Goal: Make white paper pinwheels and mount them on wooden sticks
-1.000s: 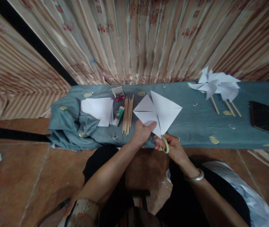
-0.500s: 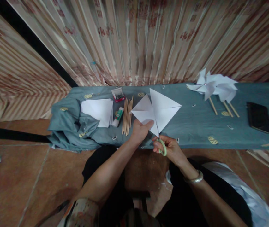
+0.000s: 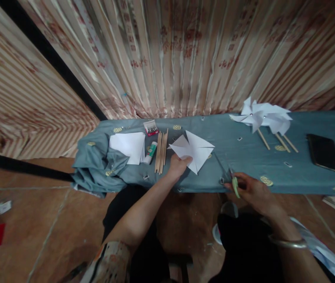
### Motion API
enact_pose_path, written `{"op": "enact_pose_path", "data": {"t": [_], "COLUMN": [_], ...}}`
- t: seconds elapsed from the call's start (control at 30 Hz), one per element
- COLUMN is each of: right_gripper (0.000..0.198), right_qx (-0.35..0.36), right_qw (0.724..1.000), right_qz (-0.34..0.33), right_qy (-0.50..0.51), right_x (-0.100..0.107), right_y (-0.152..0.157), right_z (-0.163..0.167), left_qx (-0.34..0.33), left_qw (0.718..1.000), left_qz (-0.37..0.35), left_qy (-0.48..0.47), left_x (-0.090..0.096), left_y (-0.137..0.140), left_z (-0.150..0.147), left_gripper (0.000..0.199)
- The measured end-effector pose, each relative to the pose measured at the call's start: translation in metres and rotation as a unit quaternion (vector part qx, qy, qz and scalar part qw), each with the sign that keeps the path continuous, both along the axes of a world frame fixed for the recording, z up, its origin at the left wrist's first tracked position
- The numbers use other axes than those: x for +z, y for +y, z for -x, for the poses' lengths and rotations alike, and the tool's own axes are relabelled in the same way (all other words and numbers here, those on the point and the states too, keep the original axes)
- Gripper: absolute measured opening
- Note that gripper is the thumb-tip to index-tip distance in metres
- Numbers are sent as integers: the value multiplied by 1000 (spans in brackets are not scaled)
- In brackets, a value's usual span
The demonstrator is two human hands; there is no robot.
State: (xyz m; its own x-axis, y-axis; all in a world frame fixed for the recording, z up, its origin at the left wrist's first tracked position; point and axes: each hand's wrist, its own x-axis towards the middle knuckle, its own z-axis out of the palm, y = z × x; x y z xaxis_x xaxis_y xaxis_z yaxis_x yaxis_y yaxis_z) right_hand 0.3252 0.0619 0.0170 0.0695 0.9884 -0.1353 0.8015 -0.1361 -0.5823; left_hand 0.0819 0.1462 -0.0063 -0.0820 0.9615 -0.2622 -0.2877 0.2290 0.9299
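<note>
Head: scissors (image 3: 235, 184) in right hand (image 3: 253, 191)

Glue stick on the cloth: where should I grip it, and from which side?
Probably across the middle of its barrel, from above. The glue stick lies slanted on its side, with the paper stack close on its left and the wooden sticks close on its right, so coming in sideways would likely disturb them.

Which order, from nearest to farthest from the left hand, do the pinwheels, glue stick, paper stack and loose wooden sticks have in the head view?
From the left hand:
1. Loose wooden sticks, just to its left.
2. Glue stick, next one leftward.
3. Paper stack, farther left.
4. Pinwheels, well to the right.
</note>
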Motion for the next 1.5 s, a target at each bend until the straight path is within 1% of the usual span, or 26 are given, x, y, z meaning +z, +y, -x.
{"op": "enact_pose_path", "data": {"t": [0.07, 0.17, 0.3, 0.4, 0.47, 0.57, 0.63, 0.7, 0.73, 0.77, 0.8, 0.87, 0.9, 0.93, 0.97, 1.0, 1.03, 1.1, 1.2, 1.23, 1.27, 1.33, 1.4, 1.43, 1.47, 1.5], "right_gripper": [42, 48, 52, 53, 51, 43, 42, 43, 43, 42, 42, 41, 41, 41, 40, 39, 38, 37, 35, 35, 34, 35, 37, 37, 35, 32], "right_qx": [-34, -58, -57, -37, -29, -37, -51, -65, -67, -68, -67, -61, -57, -52, -47, -43, -39, -37, -48, -53, -57, -57, -43, -38, -33, -38], "right_qw": [991, 972, 958, 961, 962, 958, 953, 949, 949, 949, 949, 949, 948, 948, 947, 946, 946, 945, 946, 948, 950, 957, 968, 975, 983, 987], "right_qz": [-31, -46, -9, 30, 43, 45, 43, 40, 38, 38, 37, 34, 33, 31, 27, 22, 16, -2, -22, -23, -27, -52, -103, -131, -149, -155], "right_qy": [-123, -225, -279, -273, -268, -282, -297, -306, -307, -306, -306, -308, -310, -314, -317, -320, -323, -325, -320, -314, -306, -279, -223, -174, -102, -12], "right_x": [1, 5, 13, 21, 25, 28, 28, 27, 26, 26, 25, 24, 23, 22, 21, 19, 18, 14, 11, 11, 12, 15, 18, 20, 22, 23], "right_y": [5, 15, 33, 47, 54, 59, 60, 59, 59, 59, 59, 59, 59, 59, 59, 59, 58, 57, 56, 55, 55, 54, 52, 50, 48, 45], "right_z": [-12, -19, -16, -11, -7, 0, 3, 6, 7, 7, 8, 9, 10, 10, 11, 11, 11, 9, 6, 5, 5, 10, 23, 32, 44, 57], "left_qx": [-14, -45, -70, -85, -96, -114, -117, -114, -100, -77, -44, -9, -2, -2, -4, -5, -4, 2, 6, 8, 12, 30, 51, 57, 58, 39], "left_qw": [1000, 999, 992, 990, 989, 991, 993, 985, 977, 961, 936, 866, 830, 801, 777, 761, 752, 747, 761, 772, 790, 842, 904, 931, 954, 972], "left_qz": [-1, 1, -21, -55, -62, -39, -31, -62, -89, -123, -163, -227, -242, -249, -250, -248, -243, -228, -207, -203, -200, -191, -176, -167, -157, -144], "left_qy": [11, -23, -99, -103, -90, -50, 14, 111, 168, 235, 310, 446, 502, 545, 577, 599, 613, 625, 615, 602, 580, 504, 387, 319, 249, 184], "left_x": [-2, 0, 5, 9, 9, 6, 5, 6, 8, 10, 12, 15, 16, 15, 14, 12, 10, 6, 2, 2, 2, 3, 6, 8, 12, 15], "left_y": [0, -1, -6, -14, -20, -25, -26, -25, -24, -22, -21, -20, -20, -20, -20, -20, -20, -19, -17, -16, -16, -16, -19, -22, -26, -31], "left_z": [-3, -7, -9, -3, 5, 24, 41, 61, 71, 81, 91, 109, 116, 122, 127, 131, 134, 139, 145, 146, 147, 147, 143, 139, 134, 128], "left_gripper": [16, 24, 38, 42, 41, 40, 32, 22, 19, 18, 17, 26, 31, 37, 42, 46, 48, 49, 47, 47, 46, 43, 38, 36, 34, 33]}}
